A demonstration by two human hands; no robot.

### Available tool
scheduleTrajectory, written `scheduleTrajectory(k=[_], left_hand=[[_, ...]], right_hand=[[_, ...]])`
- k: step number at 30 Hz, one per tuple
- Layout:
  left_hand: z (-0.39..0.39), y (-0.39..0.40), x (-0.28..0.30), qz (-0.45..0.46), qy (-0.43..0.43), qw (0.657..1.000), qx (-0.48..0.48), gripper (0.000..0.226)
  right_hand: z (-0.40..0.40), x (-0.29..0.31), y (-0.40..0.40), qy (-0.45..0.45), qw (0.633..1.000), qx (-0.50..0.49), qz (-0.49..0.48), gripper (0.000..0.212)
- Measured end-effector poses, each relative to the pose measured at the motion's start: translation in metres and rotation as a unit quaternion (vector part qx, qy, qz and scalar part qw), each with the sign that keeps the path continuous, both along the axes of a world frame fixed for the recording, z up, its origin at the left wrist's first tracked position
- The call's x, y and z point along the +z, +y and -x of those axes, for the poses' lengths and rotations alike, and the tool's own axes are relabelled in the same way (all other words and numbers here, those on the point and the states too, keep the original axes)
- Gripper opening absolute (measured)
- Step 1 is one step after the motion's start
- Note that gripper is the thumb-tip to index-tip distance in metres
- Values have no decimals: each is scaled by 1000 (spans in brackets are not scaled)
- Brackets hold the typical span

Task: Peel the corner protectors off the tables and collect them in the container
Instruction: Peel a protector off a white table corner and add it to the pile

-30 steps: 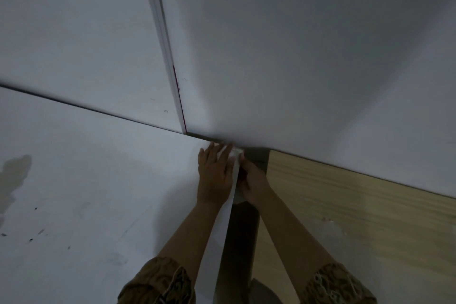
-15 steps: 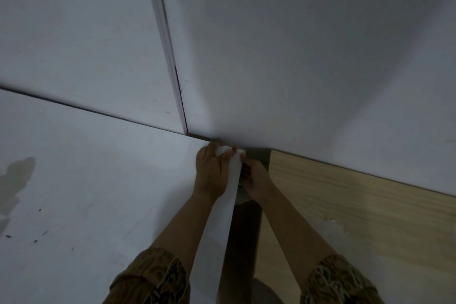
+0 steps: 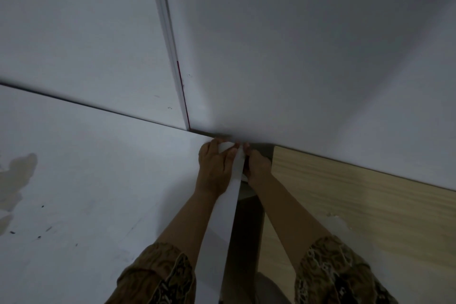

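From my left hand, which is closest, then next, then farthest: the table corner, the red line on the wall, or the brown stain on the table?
From the left hand, in the head view:
1. Table corner, right under its fingertips, by the wall.
2. Red line, up the wall, above the hand.
3. Brown stain, far off at the table's left edge.

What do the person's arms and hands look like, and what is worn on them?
Both forearms are bare from the wrist up to the sleeves. The left sleeve and right sleeve are dark brown fabric with a lighter, ornate pattern and sit pushed up near the elbows. No ring, watch or glove shows on the left hand or right hand, as far as the dim light allows.
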State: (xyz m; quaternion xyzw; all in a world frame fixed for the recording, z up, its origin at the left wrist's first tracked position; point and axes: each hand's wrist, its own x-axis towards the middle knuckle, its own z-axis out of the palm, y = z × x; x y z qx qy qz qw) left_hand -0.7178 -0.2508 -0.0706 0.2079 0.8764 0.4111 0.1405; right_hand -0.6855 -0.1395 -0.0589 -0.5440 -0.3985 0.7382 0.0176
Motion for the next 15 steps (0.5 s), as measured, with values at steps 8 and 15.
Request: scheduleTrajectory(k=[8,15], left_hand=[[2,-7,2,33,71,993,-85,47],[4,-3,0,69,96,990,-82,47]], right_hand=[[-25,-8,-21,80,995,-38,46,32],[-17,-5,-16,12,998,-53,25,24]])
